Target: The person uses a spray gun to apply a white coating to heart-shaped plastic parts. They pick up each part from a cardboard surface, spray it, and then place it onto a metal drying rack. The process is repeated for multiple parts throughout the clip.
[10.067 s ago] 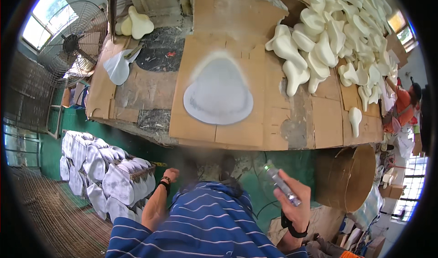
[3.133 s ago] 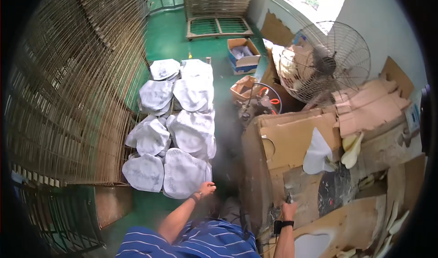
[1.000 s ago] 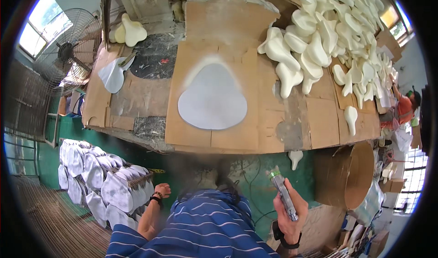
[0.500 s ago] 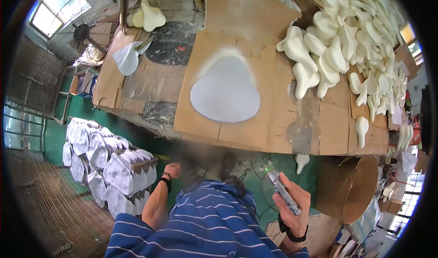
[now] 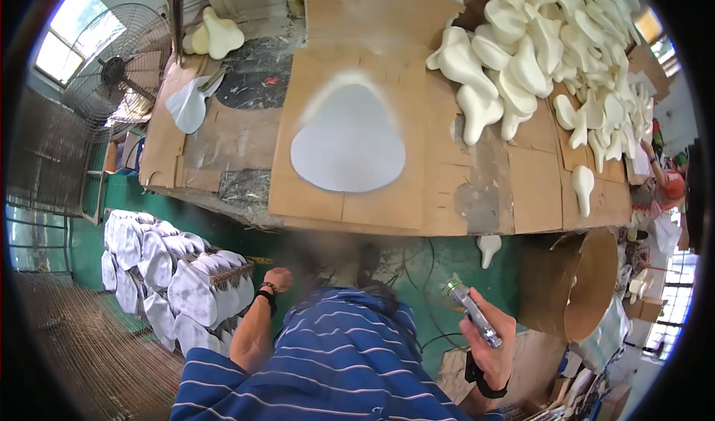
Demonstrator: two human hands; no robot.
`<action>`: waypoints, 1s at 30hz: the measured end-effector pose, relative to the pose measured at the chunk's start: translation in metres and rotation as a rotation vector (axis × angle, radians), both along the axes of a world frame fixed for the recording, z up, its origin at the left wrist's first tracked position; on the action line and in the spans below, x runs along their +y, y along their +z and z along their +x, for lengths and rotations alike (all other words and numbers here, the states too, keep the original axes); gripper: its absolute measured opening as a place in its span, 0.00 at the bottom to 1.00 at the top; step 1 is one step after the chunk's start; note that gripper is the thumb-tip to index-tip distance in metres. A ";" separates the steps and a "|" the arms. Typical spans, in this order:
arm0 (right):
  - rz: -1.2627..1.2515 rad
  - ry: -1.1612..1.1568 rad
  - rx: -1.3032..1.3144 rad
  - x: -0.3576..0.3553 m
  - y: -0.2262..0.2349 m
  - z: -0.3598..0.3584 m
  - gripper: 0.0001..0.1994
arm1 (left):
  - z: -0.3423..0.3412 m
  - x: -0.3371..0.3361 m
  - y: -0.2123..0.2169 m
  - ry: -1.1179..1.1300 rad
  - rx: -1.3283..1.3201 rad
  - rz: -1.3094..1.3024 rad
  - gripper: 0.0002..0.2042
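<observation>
One spray gun [image 5: 477,318] in right grip [image 5: 494,349], one central grey panel [image 5: 348,145]

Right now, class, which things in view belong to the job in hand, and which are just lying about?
Probably in the job:
silver tool in the right hand
pale grey sheet
cardboard under it

Seemingly lying about:
red scrap
cream piece on the green floor

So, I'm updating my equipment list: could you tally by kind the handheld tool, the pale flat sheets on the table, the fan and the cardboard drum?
Silver handheld tool: 1
Pale flat sheets: 2
Fan: 1
Cardboard drum: 1
Total: 5
</observation>
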State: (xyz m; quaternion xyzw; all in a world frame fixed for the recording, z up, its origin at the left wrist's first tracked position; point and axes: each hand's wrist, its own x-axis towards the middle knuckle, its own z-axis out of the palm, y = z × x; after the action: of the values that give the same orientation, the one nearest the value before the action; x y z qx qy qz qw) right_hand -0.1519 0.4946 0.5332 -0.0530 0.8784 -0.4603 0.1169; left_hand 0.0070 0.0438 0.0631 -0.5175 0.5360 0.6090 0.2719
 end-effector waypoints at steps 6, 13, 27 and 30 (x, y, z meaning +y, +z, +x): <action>-0.029 -0.181 0.018 0.016 -0.013 -0.002 0.22 | -0.010 0.002 0.025 -0.020 0.043 -0.107 0.17; -0.095 -0.155 0.119 -0.013 -0.012 -0.025 0.22 | -0.003 0.003 0.036 0.024 0.048 -0.105 0.14; -0.149 -0.094 0.173 -0.059 -0.019 -0.046 0.21 | 0.052 -0.005 0.029 0.056 -0.066 -0.117 0.16; -0.130 -0.092 0.173 -0.061 -0.020 -0.042 0.21 | 0.053 -0.008 0.029 0.047 -0.071 -0.113 0.16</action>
State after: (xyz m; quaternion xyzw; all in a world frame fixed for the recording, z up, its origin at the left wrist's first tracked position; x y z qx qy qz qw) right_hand -0.1935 0.4332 0.5128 -0.0595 0.8551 -0.5148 0.0155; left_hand 0.0599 0.0358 0.0918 -0.5658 0.5472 0.5653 0.2467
